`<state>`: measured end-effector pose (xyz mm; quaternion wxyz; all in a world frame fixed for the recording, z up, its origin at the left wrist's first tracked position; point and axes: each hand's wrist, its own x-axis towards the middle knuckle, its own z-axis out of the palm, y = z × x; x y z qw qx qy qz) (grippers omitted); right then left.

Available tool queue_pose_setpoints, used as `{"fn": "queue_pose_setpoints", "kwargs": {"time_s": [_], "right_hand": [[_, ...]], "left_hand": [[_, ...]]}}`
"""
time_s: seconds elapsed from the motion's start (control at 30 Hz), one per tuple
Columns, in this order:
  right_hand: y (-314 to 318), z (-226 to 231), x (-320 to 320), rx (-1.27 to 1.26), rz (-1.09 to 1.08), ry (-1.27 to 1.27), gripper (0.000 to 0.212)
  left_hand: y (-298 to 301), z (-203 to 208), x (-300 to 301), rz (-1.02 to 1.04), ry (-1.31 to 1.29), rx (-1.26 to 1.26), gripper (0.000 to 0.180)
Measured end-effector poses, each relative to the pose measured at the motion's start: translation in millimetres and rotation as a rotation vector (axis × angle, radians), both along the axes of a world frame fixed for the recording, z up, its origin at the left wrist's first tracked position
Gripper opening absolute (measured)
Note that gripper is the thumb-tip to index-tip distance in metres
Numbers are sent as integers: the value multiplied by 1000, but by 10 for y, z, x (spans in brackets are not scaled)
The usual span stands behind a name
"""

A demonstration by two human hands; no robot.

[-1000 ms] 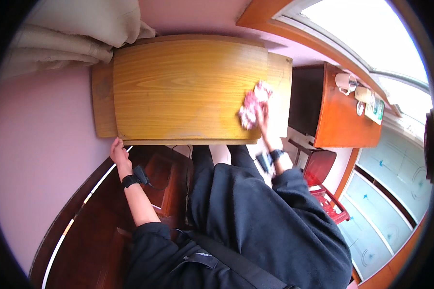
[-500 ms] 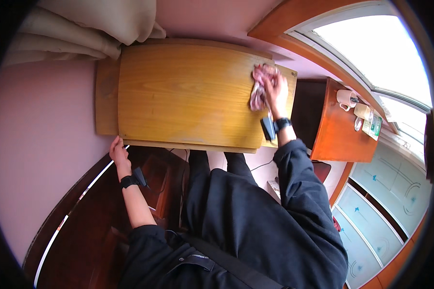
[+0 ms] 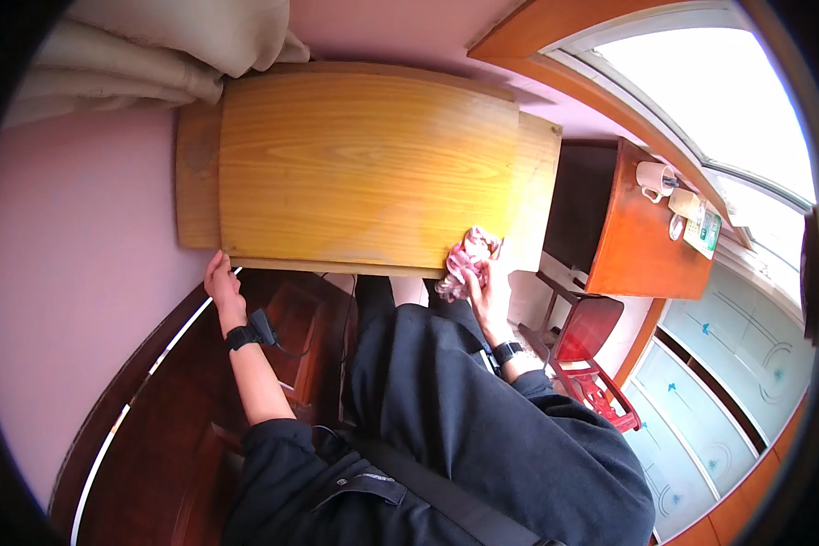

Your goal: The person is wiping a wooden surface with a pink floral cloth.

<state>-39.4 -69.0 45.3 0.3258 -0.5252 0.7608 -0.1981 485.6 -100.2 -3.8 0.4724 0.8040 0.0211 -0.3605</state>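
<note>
Right hand [image 3: 490, 296] pinches a bunched pink-and-white cloth [image 3: 470, 257] at the near edge of the worktop [image 3: 364, 164]; left hand [image 3: 224, 282] touches a corner, perhaps for steadiness, grip unclear

The right hand [image 3: 490, 296] holds a cloth [image 3: 469, 257] at the near right edge of a table [image 3: 355, 173], the left hand [image 3: 225, 284] at its near left corner. A curtain [image 3: 155, 41] hangs at far left; at right, a mug [image 3: 652, 176] stands on a desk [image 3: 642, 250].
</note>
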Motion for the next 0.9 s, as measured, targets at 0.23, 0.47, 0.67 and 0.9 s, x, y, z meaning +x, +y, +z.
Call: {"fn": "queue_pose_setpoints", "kwargs": {"time_s": [0.23,0.47,0.67,0.9], "right_hand": [[-1204,-259,-486,-230,157,143,22],[-3155,-386,-159,-302,5,281,36],[-2928,-457,931,-386,261,52,21],[-1726,-233,832,-266,522,68,19]], "left_hand": [[46,3,-1,38,22,-27,21],[15,27,-28,-7,10,-13,21],[-19,5,2,-33,12,5,23],[48,-4,59,-7,15,18,22]]}}
